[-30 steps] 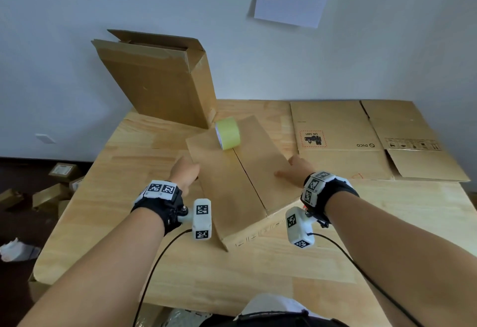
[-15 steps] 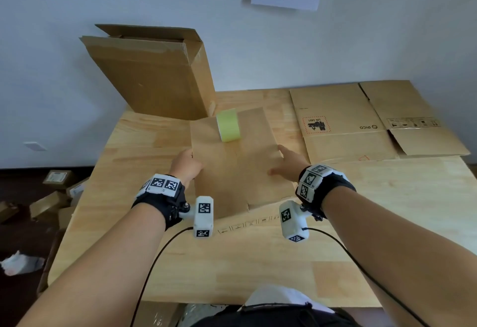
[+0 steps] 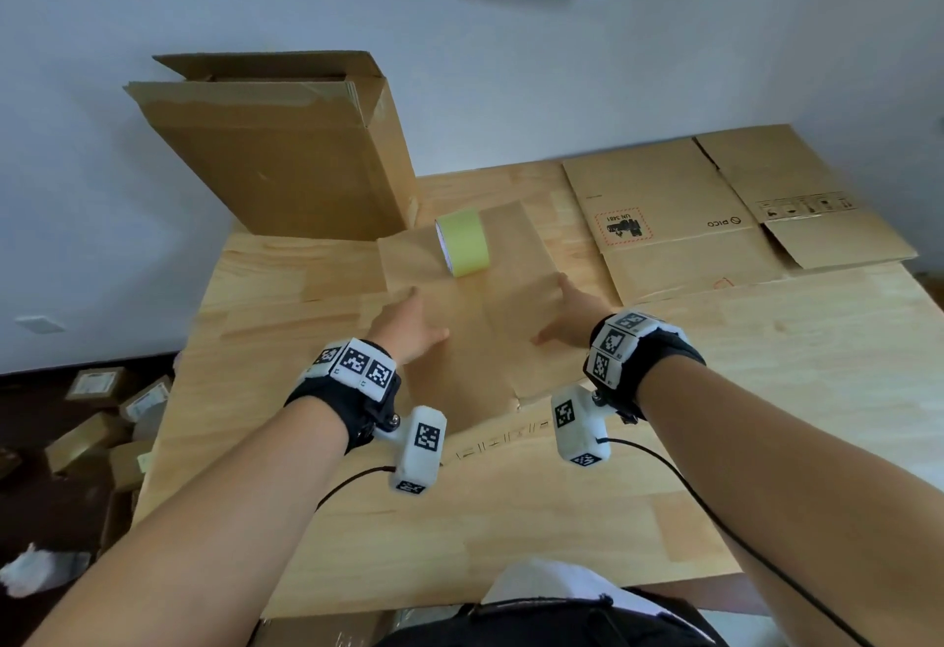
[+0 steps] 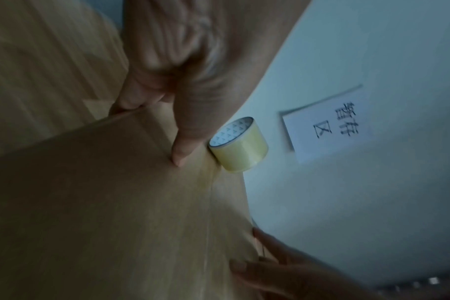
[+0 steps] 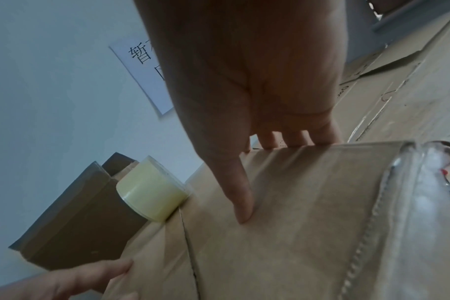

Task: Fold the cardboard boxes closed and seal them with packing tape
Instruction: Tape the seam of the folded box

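A brown cardboard box (image 3: pixel 485 340) lies in the middle of the table with its top flaps folded shut along a centre seam. A pale yellow roll of packing tape (image 3: pixel 464 249) stands on edge on the far end of the box top, over the seam. My left hand (image 3: pixel 408 322) grips the box's left edge, thumb on top and fingers curled down the side. My right hand (image 3: pixel 567 312) grips the right edge the same way. The wrist views show each thumb pressed on the box top (image 4: pixel 116 203) (image 5: pixel 295 223), with the tape roll (image 4: pixel 240 145) (image 5: pixel 152 195) just beyond.
A large open carton (image 3: pixel 286 151) leans against the wall at the table's back left. Flattened boxes (image 3: pixel 705 207) cover the back right. Small boxes (image 3: pixel 102 406) lie on the floor to the left. The wooden table (image 3: pixel 511 519) reaches to my body.
The box has turned from lying diagonally to lying square to me, with the tape roll riding on it. Both hands have slid further up its side edges.
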Available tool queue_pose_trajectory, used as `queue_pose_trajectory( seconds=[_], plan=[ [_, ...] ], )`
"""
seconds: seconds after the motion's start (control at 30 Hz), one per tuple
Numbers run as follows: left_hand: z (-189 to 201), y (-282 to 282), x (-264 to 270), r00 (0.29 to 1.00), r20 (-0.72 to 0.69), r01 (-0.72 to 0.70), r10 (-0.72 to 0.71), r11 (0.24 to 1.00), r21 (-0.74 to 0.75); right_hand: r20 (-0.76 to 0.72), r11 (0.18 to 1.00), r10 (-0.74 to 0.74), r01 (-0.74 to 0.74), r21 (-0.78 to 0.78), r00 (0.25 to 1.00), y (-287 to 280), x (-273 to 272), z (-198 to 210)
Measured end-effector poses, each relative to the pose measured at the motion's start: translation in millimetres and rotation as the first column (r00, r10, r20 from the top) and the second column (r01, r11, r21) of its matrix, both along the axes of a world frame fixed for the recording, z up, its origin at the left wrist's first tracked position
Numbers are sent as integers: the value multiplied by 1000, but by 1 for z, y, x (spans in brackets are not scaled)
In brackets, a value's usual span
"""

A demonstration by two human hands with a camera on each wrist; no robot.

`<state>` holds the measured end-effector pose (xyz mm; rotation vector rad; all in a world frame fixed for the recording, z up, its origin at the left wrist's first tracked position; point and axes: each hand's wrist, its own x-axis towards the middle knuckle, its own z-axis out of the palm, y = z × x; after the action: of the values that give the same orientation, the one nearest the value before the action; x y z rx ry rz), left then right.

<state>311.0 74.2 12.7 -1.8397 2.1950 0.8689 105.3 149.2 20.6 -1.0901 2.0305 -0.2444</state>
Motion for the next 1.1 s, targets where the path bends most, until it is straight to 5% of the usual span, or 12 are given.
queue_pose_trajectory(
  seconds=[0.2,0.4,1.1],
  plan=[
    [0,-2,-6,970,126,212,-209,977,-9,-40,1000,-13,14,21,999,-1,4,2],
    [0,-2,-8,857,213,476,-468,879,18,-66,999,-12,15,36,998,-1,7,3],
    [3,8,-22,703,410,582,-581,802,138,-130,996,23,-11,92,991,-4,7,2]
  ],
)
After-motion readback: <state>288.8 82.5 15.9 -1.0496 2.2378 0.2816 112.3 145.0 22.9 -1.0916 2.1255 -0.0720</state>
